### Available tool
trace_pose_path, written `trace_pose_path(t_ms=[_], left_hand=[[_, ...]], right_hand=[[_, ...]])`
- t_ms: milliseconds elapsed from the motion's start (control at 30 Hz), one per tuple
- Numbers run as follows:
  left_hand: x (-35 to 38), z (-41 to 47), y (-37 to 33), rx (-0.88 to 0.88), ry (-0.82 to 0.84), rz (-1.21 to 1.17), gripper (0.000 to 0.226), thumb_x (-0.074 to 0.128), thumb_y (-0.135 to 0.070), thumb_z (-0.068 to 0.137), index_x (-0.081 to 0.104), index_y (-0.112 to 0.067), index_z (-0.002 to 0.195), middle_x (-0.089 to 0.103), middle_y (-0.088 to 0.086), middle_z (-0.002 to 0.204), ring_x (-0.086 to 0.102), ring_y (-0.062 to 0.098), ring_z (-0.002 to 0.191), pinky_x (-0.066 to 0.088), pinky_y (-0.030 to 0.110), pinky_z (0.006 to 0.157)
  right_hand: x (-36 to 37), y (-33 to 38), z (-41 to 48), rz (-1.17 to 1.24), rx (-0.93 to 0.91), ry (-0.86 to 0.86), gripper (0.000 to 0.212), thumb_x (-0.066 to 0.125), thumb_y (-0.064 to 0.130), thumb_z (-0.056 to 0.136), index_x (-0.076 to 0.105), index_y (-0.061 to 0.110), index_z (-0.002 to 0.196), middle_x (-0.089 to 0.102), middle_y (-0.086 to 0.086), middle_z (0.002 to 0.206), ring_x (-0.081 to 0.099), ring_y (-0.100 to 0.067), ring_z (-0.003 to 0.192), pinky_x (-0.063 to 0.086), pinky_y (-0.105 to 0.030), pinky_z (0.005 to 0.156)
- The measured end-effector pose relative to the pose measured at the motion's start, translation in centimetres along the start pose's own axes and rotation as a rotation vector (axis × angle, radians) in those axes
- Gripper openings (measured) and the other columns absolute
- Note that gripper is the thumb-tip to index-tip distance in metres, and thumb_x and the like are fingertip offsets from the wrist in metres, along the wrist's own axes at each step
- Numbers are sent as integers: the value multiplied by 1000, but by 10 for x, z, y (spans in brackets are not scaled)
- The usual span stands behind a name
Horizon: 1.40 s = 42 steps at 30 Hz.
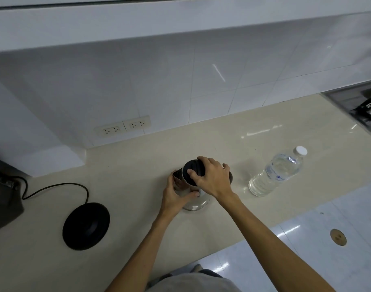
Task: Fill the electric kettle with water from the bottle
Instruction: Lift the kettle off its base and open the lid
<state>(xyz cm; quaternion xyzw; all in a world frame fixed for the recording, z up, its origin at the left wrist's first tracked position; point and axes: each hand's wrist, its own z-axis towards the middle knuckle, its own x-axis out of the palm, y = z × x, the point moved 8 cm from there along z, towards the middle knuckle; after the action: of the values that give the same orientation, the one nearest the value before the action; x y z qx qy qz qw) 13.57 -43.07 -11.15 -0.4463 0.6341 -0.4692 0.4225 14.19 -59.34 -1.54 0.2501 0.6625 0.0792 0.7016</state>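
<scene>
Under the right hand point(212, 178), which is spreading its fingers over the black lid point(194, 171), the electric kettle point(193, 186) is standing on the tabletop point(138, 207), while the left hand point(176, 194) is wrapping around its steel body. Off to the right of that hand, the bottle point(277, 172) is standing capped and full, well apart. Opening and pouring are both remaining, I judge.
</scene>
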Motion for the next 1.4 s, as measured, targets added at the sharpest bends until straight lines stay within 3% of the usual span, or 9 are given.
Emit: trace_pose_path(t_ms=[200, 433, 667, 867, 967, 1200, 1333, 1400], left_hand=[[-3, 1, 1, 2, 9, 45, 113, 103, -38, 57, 40, -38, 151, 67, -16, 129, 64, 6, 120, 53, 30, 102], [-7, 3, 4, 6, 2, 106, 86, 102, -43, 56, 53, -52, 126, 70, -10, 116, 67, 13, 109, 58, 41, 97], [-6, 4, 3, -4, 3, 118, 88, 102, -38, 57, 52, -42, 130, 72, -15, 115, 66, 5, 109, 54, 29, 91], [-6, 4, 4, 2, 0, 127, 84, 101, -39, 58, 50, -53, 123, 70, -19, 113, 66, 7, 108, 55, 30, 91], [-6, 3, 4, 2, 8, 111, 83, 101, -37, 58, 50, -55, 121, 71, -22, 114, 67, 4, 109, 55, 29, 92], [-5, 4, 6, -13, 14, 106, 91, 100, -42, 56, 50, -41, 132, 70, -20, 118, 65, 3, 111, 56, 32, 95], [-7, 4, 6, -8, 10, 109, 86, 99, -43, 56, 49, -49, 125, 69, -17, 118, 65, 5, 111, 57, 35, 96], [-8, 4, 7, 4, -4, 113, 83, 99, -44, 55, 50, -53, 121, 69, -14, 118, 66, 7, 111, 57, 35, 96]], right_hand=[[2, 0, -4, 19, 118, -8, 59, 56, 62, 82, 59, 32, 133, 69, 6, 128, 58, -26, 125, 23, -72, 109], [1, 4, -1, 26, 133, -4, 57, 54, 58, 77, 62, 30, 126, 73, 5, 117, 64, -29, 110, 32, -63, 100], [1, 3, 0, 6, 128, -26, 53, 53, 58, 76, 64, 29, 119, 76, 6, 104, 65, -31, 102, 34, -60, 98], [0, 3, -1, 7, 118, -29, 47, 55, 55, 78, 65, 28, 115, 76, 6, 96, 65, -31, 99, 35, -62, 99], [-2, 5, -1, -12, 96, -25, 45, 55, 52, 80, 64, 27, 117, 76, 4, 96, 65, -33, 99, 35, -61, 99], [-4, 12, -3, -59, 28, 6, 41, 50, 42, 92, 61, 18, 123, 74, 1, 107, 64, -35, 99, 34, -57, 94], [-20, 6, 2, 196, 55, 41, 43, 44, 35, 95, 59, 18, 132, 76, -9, 100, 66, -35, 97, 46, -51, 96], [-32, -4, 4, 341, 40, 42, 43, 42, 31, 99, 60, 20, 137, 75, -10, 105, 68, -29, 99, 52, -40, 94]])
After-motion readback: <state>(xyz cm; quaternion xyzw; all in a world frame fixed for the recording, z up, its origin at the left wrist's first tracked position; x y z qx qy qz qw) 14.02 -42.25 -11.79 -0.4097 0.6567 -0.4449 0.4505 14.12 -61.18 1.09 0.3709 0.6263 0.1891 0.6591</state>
